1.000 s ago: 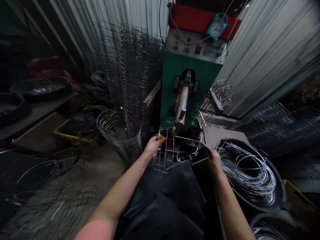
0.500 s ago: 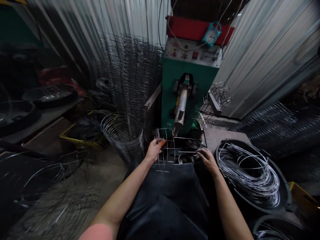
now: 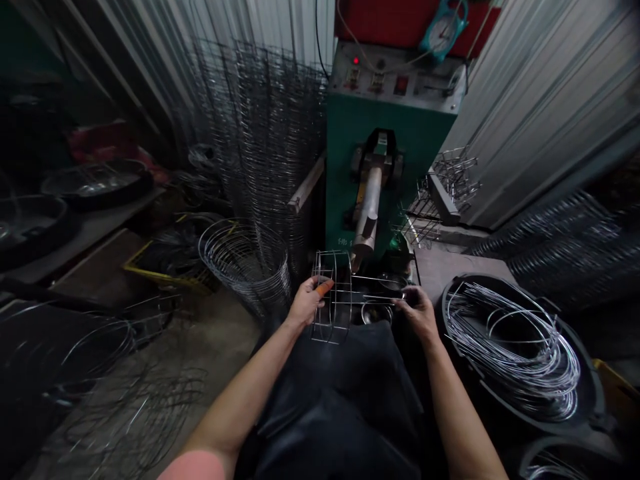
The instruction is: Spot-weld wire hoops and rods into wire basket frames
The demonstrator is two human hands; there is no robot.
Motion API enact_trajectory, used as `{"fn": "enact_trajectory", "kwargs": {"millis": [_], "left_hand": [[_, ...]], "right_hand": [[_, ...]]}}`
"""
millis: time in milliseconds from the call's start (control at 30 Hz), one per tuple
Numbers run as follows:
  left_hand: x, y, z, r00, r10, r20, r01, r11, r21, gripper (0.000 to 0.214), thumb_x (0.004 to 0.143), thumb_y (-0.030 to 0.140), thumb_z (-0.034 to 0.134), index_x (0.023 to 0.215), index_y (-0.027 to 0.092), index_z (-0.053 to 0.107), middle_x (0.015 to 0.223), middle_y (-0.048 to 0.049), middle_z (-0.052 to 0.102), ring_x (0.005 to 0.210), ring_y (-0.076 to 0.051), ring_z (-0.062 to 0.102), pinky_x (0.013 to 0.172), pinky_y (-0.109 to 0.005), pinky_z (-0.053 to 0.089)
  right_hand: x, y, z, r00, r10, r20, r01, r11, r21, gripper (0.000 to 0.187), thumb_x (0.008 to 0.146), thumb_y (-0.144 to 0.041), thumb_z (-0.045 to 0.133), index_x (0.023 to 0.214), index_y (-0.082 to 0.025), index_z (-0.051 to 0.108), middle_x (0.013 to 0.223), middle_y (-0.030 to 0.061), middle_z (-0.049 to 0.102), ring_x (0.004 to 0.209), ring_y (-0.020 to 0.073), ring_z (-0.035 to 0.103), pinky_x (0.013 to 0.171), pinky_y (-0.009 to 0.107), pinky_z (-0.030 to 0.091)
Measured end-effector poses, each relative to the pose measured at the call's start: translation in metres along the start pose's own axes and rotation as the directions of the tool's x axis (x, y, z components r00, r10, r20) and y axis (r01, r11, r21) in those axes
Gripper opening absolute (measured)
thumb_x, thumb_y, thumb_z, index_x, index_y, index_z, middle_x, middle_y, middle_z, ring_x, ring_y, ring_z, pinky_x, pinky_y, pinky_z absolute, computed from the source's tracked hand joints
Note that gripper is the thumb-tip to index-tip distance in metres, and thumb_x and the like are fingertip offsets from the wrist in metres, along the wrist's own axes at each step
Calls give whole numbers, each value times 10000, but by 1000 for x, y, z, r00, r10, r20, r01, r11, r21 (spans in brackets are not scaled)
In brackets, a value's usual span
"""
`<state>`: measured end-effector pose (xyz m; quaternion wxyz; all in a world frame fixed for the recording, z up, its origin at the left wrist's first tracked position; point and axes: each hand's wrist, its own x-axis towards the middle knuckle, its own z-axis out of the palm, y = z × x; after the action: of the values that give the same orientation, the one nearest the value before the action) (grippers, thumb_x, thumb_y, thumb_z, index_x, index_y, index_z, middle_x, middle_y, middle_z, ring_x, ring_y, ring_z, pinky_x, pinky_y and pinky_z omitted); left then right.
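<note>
A green welding machine stands far ahead, a black tub of wire coils to the right. Just before the machine, the left hand clamps a wire cage — the right hand pinches a straight wire reaching from it.

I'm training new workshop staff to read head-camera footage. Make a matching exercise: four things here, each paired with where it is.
Things:
1. wire frame
2. wire coils
3. teal dial
4. yellow crate

Places:
A. Above the green machine, against a red panel
B. Left of the upright wire cylinder
C. In a black tub
D. Between the left hand and right hand

Pairs: 1-D, 2-C, 3-A, 4-B
</note>
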<state>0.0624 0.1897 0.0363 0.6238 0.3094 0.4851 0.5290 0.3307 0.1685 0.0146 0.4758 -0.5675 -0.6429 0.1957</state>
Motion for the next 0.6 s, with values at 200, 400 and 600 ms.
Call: {"fn": "enact_trajectory", "kwargs": {"millis": [200, 400, 600], "left_hand": [[-4, -4, -2, 998, 3, 67, -4, 1000, 26, 363, 498, 374, 770, 708, 156, 570, 586, 65, 416, 429, -14, 275, 361, -148, 185], [-9, -1, -1, 999, 12, 44, -16, 995, 103, 330, 530, 384, 751, 697, 164, 570, 556, 68, 412, 419, -22, 275, 369, -160, 177], [-13, 7, 1, 998, 64, -9, -61, 985, 163, 251, 551, 341, 744, 663, 166, 604, 500, 50, 438, 427, -50, 334, 382, -179, 180]], "right_hand": [[10, -1, -3, 995, -94, 22, 96, 982, -162, 321, 837, -436, 484, 1026, -233, 645, 982, 73, 586, 912, 200, 566, 812, 337, 449], [19, -1, 0, 956, -62, 285, 109, 982, -155, 290, 851, -413, 461, 933, -217, 659, 903, 53, 674, 851, 201, 620, 765, 309, 468], [18, -13, -2, 939, -85, 333, 222, 891, -397, 233, 865, -325, 457, 965, -249, 653, 894, 43, 675, 822, 198, 620, 705, 282, 456]]}}
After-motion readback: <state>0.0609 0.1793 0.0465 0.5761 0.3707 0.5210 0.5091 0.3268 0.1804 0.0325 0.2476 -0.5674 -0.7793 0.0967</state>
